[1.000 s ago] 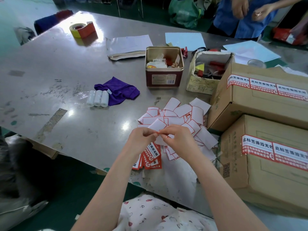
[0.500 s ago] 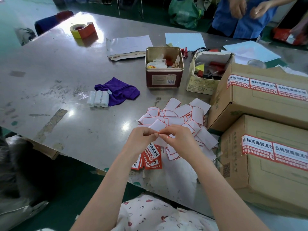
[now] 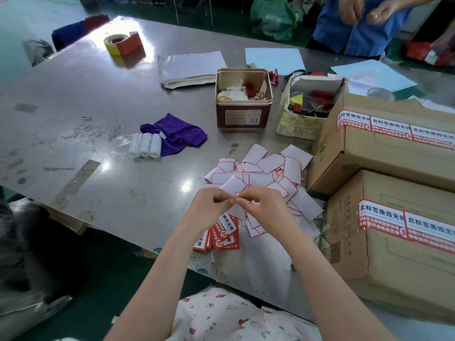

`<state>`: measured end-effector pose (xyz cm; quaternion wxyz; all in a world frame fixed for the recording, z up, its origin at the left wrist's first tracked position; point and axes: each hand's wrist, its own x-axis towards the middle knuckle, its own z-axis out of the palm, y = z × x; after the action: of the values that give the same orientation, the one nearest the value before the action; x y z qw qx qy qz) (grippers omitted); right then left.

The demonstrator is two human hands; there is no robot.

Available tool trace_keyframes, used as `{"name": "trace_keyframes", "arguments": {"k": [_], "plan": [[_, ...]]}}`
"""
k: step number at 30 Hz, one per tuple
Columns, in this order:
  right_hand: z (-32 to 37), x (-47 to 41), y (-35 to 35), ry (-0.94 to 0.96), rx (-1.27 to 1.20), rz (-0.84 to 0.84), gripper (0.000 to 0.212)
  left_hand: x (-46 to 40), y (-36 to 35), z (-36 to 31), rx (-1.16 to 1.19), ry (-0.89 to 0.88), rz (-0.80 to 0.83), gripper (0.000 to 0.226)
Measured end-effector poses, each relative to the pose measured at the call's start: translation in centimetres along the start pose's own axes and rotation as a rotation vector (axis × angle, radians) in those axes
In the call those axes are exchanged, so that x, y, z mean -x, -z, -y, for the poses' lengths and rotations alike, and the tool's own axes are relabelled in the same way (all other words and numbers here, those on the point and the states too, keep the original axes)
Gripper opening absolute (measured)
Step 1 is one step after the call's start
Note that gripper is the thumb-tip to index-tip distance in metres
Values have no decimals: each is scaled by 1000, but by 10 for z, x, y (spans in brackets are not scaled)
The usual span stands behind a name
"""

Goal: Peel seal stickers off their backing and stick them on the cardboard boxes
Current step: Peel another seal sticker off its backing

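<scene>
My left hand [image 3: 209, 205] and my right hand [image 3: 264, 205] meet fingertip to fingertip over the table, both pinching one seal sticker [image 3: 232, 184] whose white backing faces up. Under them lies a small stack of red and white seal stickers [image 3: 225, 233] near the table's front edge. A heap of empty white backings [image 3: 268, 168] spreads behind my hands. Two cardboard boxes stand at the right: the near box [image 3: 394, 262] and the far box [image 3: 384, 153], each with red and white stickers along its top edge.
A red tin [image 3: 243, 114] and an open carton of small parts [image 3: 299, 124] stand behind the heap. A purple cloth [image 3: 177, 134] and white paper rolls [image 3: 145, 145] lie to the left. A tape roll [image 3: 123, 43] and papers [image 3: 192, 64] lie further back. Another person [image 3: 364, 23] stands across the table.
My fingers have shifted slightly on the sticker's edge; both hands stay in the same place. The person across the table has moved their hands.
</scene>
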<state>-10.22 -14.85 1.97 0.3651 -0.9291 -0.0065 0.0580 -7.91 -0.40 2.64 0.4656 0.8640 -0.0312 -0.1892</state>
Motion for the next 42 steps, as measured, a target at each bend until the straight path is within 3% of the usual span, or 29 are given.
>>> {"name": "trace_keyframes", "arguments": {"k": [17,23,26,31,35,42], "plan": [[-7,-2,-6,-143,-325,-66,12,-3,-2,0,64,4,-5,10],[-4,-1,-2,-230,-595,-88,19,-6,-6,1,420,180,21,12],[-5,0,-4,-230,-610,-74,19,-6,-8,-1,547,190,64,13],[-7,0,-5,-234,-623,-40,18,-6,-10,3,368,122,33,17],[-9,1,-7,-243,-664,-41,17,-8,-12,6,403,168,-8,5],[-11,1,-8,-267,-699,-40,16,-8,-11,11,368,231,-82,8]]}}
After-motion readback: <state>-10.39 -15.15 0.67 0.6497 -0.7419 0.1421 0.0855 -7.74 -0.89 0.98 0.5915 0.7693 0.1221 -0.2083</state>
